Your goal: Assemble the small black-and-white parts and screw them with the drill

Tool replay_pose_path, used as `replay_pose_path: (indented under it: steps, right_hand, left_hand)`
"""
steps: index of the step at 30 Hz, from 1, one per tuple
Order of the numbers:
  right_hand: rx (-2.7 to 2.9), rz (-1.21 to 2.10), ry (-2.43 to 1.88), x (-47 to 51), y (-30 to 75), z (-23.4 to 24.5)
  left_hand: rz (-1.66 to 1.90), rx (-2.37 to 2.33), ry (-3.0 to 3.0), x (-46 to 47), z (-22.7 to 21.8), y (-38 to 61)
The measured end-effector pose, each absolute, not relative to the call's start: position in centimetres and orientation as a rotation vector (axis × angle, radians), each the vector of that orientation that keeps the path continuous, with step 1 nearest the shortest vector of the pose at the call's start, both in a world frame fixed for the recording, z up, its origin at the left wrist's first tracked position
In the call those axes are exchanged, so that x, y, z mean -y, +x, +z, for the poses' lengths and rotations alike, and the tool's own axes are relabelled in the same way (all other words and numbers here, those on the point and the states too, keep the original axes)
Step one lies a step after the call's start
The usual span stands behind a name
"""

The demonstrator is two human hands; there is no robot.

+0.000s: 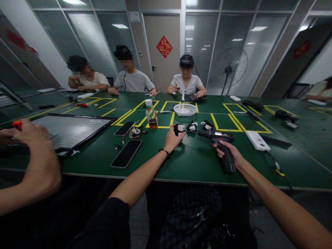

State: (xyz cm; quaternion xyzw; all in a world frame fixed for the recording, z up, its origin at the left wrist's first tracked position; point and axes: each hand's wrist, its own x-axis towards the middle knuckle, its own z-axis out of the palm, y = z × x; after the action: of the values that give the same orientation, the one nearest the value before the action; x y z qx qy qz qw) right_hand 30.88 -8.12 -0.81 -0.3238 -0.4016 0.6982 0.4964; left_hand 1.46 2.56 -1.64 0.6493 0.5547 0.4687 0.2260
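Observation:
My right hand [228, 152] is wrapped round the grip of a black cordless drill [216, 136], which points left. From its chuck a thin bit reaches towards a small black-and-white part [179, 129]. My left hand [172, 139] holds that part just above the green table; its exact kind is too small to make out. Whether the bit's tip touches it, I cannot tell. Two similar black-and-white pieces, one at the back [192, 125] and one farther right [207, 125], lie just beyond the drill.
A bottle of brown liquid [152, 116], a white plastic basket [185, 109] and a phone [126, 154] stand or lie nearby. A white power bank [257, 140] with a cable is at right. On the left, a co-worker's hand [33, 135] is over a large flat panel [75, 129].

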Motion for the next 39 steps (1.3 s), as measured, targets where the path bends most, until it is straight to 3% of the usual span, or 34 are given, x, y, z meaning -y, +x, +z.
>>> replay_pose_path:
  steps: [14, 26, 39]
  right_hand:
    - [0.984, 1.709, -0.809, 8.2, 31.0, -0.7]
    - [0.952, 1.754, -0.804, 8.0, 31.7, -1.5]
    - [0.987, 1.771, -0.809, 8.3, 31.4, -1.1]
  left_hand:
    - [1.299, -1.455, 1.754, -3.1, -2.1, 1.1]
    - [1.271, -1.029, 1.148, -5.0, -2.4, 1.0]
    - [1.249, -1.303, 1.560, -4.3, -2.6, 1.1]
